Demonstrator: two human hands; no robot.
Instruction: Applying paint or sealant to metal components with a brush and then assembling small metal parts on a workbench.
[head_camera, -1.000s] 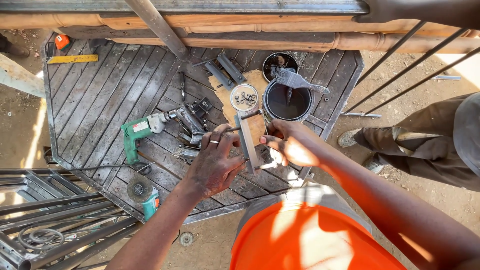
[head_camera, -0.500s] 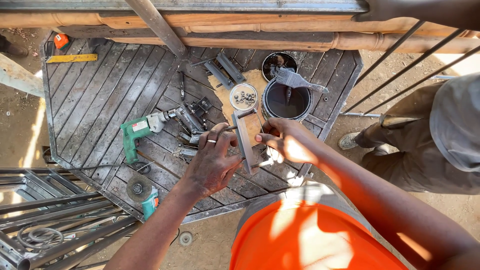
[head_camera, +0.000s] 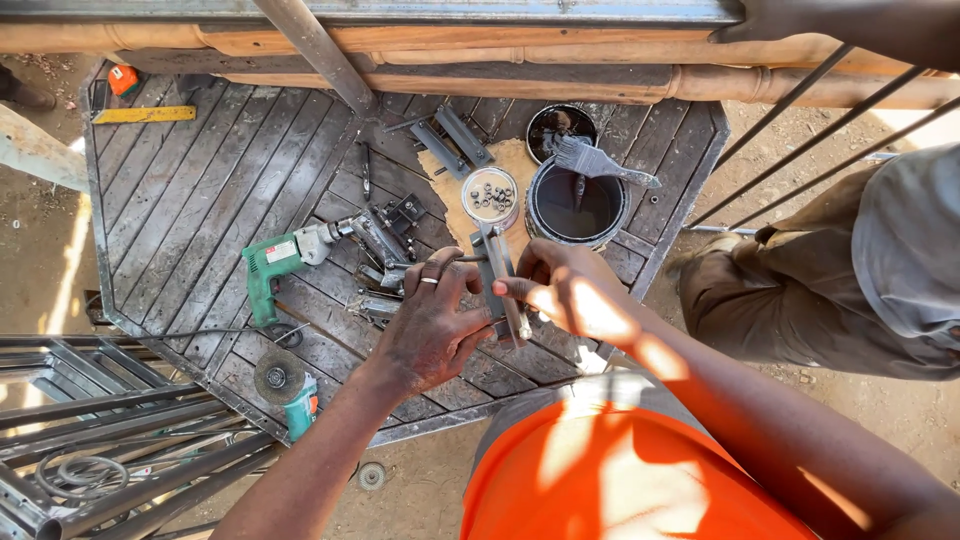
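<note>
Head camera view, looking down: left hand (head_camera: 432, 322) and right hand (head_camera: 562, 292) both grip a long metal hinge piece (head_camera: 503, 285) above a dark slatted metal panel (head_camera: 190, 190), near a green drill (head_camera: 283, 262) and paint can (head_camera: 577, 206).

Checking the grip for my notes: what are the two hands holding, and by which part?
Both the left hand and the right hand hold a flat metal bracket by its lower end; its upper end stands free.

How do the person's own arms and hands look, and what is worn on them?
Both forearms are bare, with no sleeves, gloves or watch in view. The left hand wears a plain silver-coloured ring on one finger. The right hand shows no ring.
</note>
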